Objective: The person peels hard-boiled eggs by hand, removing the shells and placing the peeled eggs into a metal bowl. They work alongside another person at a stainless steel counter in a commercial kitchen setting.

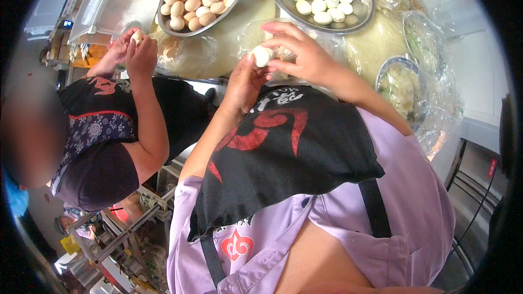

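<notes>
Between my two hands is a white peeled egg (262, 56), held over a clear plastic bag at the table's near edge. My left hand (243, 83) grips it from the left with thumb and fingertips. My right hand (300, 53) reaches over from the right, thumb at the egg and fingers spread above it. Bits of eggshell (284, 54) lie behind the egg, partly hidden by my fingers. Beyond my hands, a steel bowl (282, 12) contains several peeled white eggs (318, 6). Another steel bowl (162, 24) to its left is heaped with brown eggs in their shells (193, 5).
At the left a co-worker in a black apron (102, 85) holds an egg (138, 36) in both hands, near more shells in plastic (169, 47). A plastic-covered bowl of food (398, 85) stands at the right. A frosted plastic bin (110, 4) stands back left.
</notes>
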### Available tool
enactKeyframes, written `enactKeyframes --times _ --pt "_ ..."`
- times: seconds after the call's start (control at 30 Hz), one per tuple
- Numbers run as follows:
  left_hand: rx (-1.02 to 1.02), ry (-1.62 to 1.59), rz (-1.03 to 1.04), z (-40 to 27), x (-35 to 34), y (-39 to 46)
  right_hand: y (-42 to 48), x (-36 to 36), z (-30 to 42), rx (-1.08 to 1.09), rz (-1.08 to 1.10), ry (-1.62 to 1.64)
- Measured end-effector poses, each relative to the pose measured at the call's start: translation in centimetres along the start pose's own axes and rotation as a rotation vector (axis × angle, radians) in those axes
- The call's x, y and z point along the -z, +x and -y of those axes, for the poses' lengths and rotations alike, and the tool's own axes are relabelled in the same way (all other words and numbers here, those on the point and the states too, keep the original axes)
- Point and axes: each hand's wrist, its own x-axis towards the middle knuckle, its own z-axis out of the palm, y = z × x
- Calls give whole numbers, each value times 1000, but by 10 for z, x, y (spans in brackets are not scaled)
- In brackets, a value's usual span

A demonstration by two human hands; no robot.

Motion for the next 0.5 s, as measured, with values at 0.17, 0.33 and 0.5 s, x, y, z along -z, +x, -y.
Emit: enactKeyframes --times 0.17,0.33,0.5 --pt "2 80 -36 0 -3 -1 1 3 -6 36 19 -5" --pt "-18 142 38 1 0 -1 4 6 1 38 3 -75" --pt "-33 122 43 -1 -7 -2 3 10 0 -30 -66 48"
